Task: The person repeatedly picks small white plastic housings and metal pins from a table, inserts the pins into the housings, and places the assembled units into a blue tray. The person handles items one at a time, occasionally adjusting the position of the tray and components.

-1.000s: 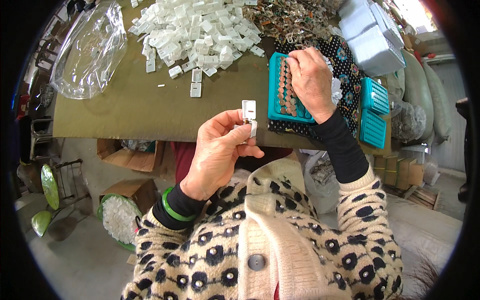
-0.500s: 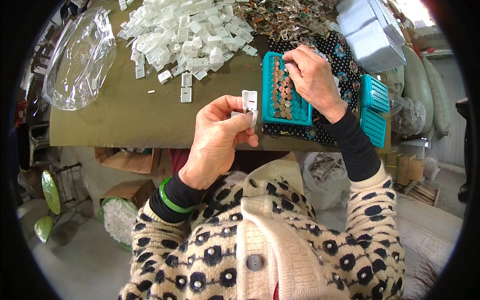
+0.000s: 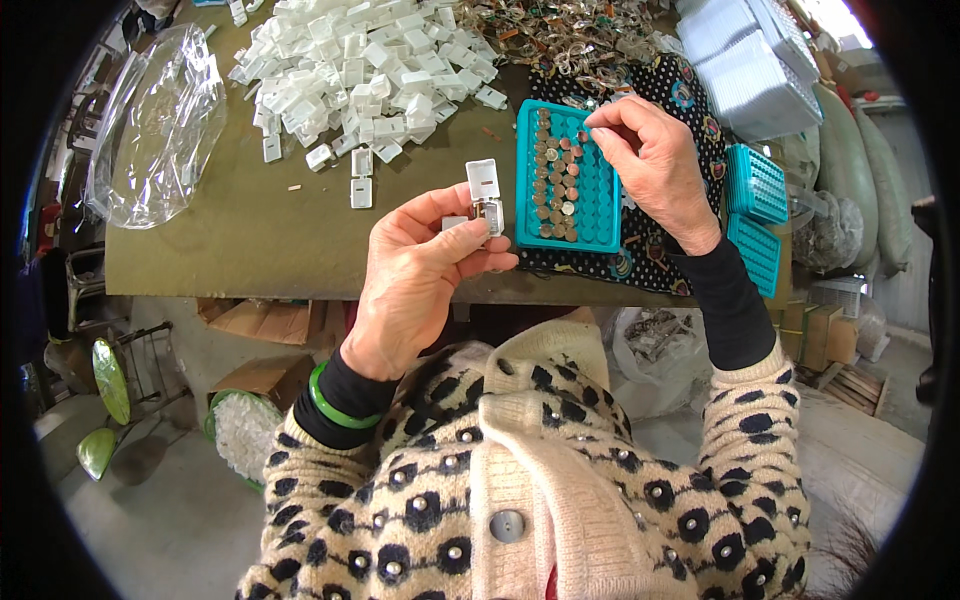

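My left hand point(image 3: 415, 262) holds a small white hinged plastic case point(image 3: 483, 180) between thumb and fingers, its lid standing up. A small shiny piece shows inside the case, partly covered by the thumb. Another white part pokes out behind the fingers. To the right lies a teal tray point(image 3: 522, 180) with rows of small round pockets. Coin-like copper and silver discs point(image 3: 556, 195) fill its left rows; pockets farther right hold none. Over the tray's upper right, my right hand point(image 3: 650, 160) is closed in a pinch. What its fingertips hold, if anything, is too small to make out.
A large pile of white plastic cases point(image 3: 350, 70) covers the back middle, beside a heap of small clear and metallic parts point(image 3: 570, 40). Clear plastic bag point(image 3: 165, 130) at left. White stacked trays point(image 3: 745, 75) and more teal trays point(image 3: 757, 185) stand right. Dotted cloth point(image 3: 700, 150) underlies the tray.
My right hand has shifted a little to the right over the tray. My left hand has turned the case slightly, and more of its inside shows beside the thumb.
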Demonstrator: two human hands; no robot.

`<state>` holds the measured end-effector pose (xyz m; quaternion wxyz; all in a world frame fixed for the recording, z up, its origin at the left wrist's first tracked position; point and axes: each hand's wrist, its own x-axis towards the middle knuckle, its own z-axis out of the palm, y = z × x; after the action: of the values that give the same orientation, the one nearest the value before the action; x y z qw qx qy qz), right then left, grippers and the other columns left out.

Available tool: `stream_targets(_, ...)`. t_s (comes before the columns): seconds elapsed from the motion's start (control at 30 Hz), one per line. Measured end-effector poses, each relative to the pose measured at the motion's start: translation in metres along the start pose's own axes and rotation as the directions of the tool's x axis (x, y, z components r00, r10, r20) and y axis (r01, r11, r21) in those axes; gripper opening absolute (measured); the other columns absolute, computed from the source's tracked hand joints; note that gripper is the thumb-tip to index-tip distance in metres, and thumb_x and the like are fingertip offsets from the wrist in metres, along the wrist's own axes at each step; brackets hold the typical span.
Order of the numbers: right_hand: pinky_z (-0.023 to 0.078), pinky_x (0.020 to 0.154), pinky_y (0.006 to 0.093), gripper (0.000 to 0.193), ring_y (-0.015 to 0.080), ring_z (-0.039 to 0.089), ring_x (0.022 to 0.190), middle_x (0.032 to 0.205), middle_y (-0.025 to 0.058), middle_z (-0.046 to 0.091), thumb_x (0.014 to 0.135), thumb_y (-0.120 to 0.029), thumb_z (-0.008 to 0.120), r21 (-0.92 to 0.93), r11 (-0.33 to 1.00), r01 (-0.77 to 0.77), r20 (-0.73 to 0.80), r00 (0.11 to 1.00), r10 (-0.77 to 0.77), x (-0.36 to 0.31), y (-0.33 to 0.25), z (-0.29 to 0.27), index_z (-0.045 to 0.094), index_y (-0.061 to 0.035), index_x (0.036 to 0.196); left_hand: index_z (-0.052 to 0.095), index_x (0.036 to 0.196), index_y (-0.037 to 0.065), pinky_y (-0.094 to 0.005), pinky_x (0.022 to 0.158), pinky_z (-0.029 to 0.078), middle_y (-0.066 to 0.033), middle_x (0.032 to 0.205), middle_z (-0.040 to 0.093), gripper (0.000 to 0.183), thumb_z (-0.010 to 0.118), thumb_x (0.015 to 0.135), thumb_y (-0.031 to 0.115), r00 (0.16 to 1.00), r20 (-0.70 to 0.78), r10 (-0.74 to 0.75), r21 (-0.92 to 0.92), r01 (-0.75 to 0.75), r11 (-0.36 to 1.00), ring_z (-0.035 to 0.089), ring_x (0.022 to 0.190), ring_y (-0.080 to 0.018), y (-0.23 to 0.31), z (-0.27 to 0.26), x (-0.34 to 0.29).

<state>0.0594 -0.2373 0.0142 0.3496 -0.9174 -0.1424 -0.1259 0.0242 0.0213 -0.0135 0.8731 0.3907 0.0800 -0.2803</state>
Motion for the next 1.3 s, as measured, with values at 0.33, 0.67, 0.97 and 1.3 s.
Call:
stream_targets(0.33,0.052,0.066,0.038,0.008,0.0298,0.064,0.079,0.09,0.0118,0.058,0.086,-0.003,0.064,-0.292,0.926,0.24,0.129,0.969,-0.211,-0.005,0.007,0.007,0.063,-0.0004,0.094,0.063,0.115,-0.005,-0.0363,0.074,0.063,-0.014,0.098,0.069,0.029,0.066,0.087,-0.007,0.995,-0.028,0.096,0.031,-0.095,0.995,0.072,0.083,-0.0243,0.004,0.01,-0.002)
stream_targets(0.67,0.052,0.065,0.0366,0.013,0.0284,0.061,0.074,0.083,0.0113,0.058,0.082,0.003,0.067,-0.13,0.945,0.302,-0.027,0.951,-0.307,-0.025,-0.053,0.023,0.061,0.0001,0.093,0.064,0.112,-0.006,-0.0322,0.07,0.062,-0.0105,0.092,0.067,0.027,0.067,0.086,-0.006,0.98,-0.043,0.193,0.181,-0.182,0.967,0.072,0.081,-0.0239,0.0,0.01,-0.004)
stream_targets(0.97,0.052,0.066,0.0357,0.026,0.0275,0.06,0.08,0.091,0.0113,0.056,0.074,0.007,0.065,-0.117,0.92,0.373,0.01,0.927,-0.375,-0.035,-0.081,0.05,0.063,0.0013,0.1,0.064,0.109,-0.009,-0.0276,0.066,0.06,-0.0112,0.091,0.068,0.026,0.068,0.084,-0.006,0.987,-0.047,0.156,0.099,-0.151,0.984,0.071,0.076,-0.0186,-0.002,0.01,-0.013)
stream_targets(1.3,0.049,0.065,0.0376,0.034,0.0268,0.059,0.077,0.09,0.0104,0.06,0.065,0.002,0.07,-0.185,0.855,0.484,-0.099,0.857,-0.506,-0.035,-0.088,0.058,0.064,0.0005,0.099,0.063,0.11,-0.009,-0.0274,0.067,0.06,-0.0101,0.091,0.068,0.025,0.069,0.086,-0.003,0.986,-0.004,0.165,0.069,-0.164,0.984,0.07,0.078,-0.0171,-0.003,0.007,-0.02)
